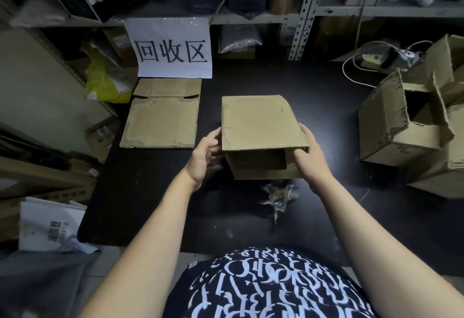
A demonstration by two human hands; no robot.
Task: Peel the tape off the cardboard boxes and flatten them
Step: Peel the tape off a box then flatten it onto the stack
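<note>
Person is standing at a black table [140, 192], both bare arms reaching forward to frame centre. Cardboard box [258, 121] is sitting between the two hands at mid-frame, its open end facing the camera and its broad top panel tilting away toward the shelving. Left hand [204, 153] is cupping the box's left wall: thumb is lying up against the left edge, fingers are curling in low beside the wall, their tips blurred. Right hand [310, 154] is gripping the near right corner, thumb lying along the top panel's right edge and fingers hooking into the open mouth. So both hands are closing on the box, one per side, and its far end is lying well beyond them. Crumpled tape [277, 197] is lying on the table just below the box, between the forearms and nearer the right one. Flattened box [160, 116] is lying flat left of centre, apart from the held box, directly under a paper sign [170, 46] with large black characters. Open boxes [401, 129] are piling up at the right edge of the frame, flaps standing up. Yellow bag [105, 84] is sitting at the upper left; white cable [350, 72] is looping at the upper right.
</note>
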